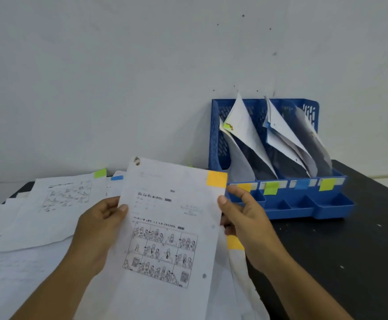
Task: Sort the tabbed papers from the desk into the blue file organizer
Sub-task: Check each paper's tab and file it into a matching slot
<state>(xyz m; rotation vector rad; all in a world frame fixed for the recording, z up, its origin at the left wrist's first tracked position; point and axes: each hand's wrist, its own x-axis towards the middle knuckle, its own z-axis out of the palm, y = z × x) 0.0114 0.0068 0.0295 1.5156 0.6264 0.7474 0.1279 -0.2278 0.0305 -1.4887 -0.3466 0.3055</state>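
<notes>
1. Two hands hold one sheet (pixel 165 229) up over the desk (pixel 350 250) in the head view: the left hand (pixel 96 229) grips its left edge with the thumb on the printed face, and the right hand (pixel 246 222) pinches its right edge, thumb in front, fingers curled behind.
2. The sheet carries an orange tab (pixel 216 179) at its upper right corner, lines of print, and a grid of cartoon panels lower down.
3. The blue file organizer (pixel 303 204) stands on the black desk against the white wall (pixel 119 77), to the right of the held sheet and just beyond the right hand.
4. Its front rail shows labels in orange (pixel 244 187), green (pixel 270 188), blue (pixel 302 184) and green (pixel 326 184); filed papers (pixel 246 130) lean in its slots.
5. Loose papers (pixel 50 211) lie overlapped on the desk at left, one with a green tab (pixel 100 173), one with a blue tab (pixel 117 178).
6. Another orange tab (pixel 234 242) shows beneath the right hand, on a paper under the held sheet.
</notes>
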